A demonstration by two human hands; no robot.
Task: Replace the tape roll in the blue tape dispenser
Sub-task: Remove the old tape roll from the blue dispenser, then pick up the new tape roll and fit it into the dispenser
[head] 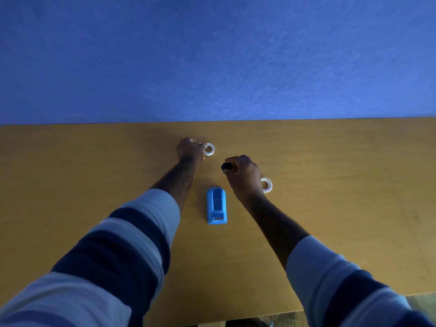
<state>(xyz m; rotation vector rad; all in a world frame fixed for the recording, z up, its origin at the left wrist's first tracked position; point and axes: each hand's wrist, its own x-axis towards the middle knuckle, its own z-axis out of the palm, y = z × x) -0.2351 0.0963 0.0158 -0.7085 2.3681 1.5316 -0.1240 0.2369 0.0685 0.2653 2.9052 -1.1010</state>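
Note:
The blue tape dispenser (216, 205) lies on the wooden table (330, 161), its roll bay showing no roll. My left hand (190, 149) reaches to the far side and its fingertips pinch the edge of a thin, nearly used-up tape ring (209, 149) resting on the table. My right hand (243, 172) hovers just beyond the dispenser, closed on a small black spool core (226, 166). A thicker clear tape roll (266, 185) lies flat on the table right beside my right wrist.
A blue wall (212, 55) rises directly behind the table's far edge. The table's near edge runs along the bottom of the view, with floor (420, 303) showing at the lower right.

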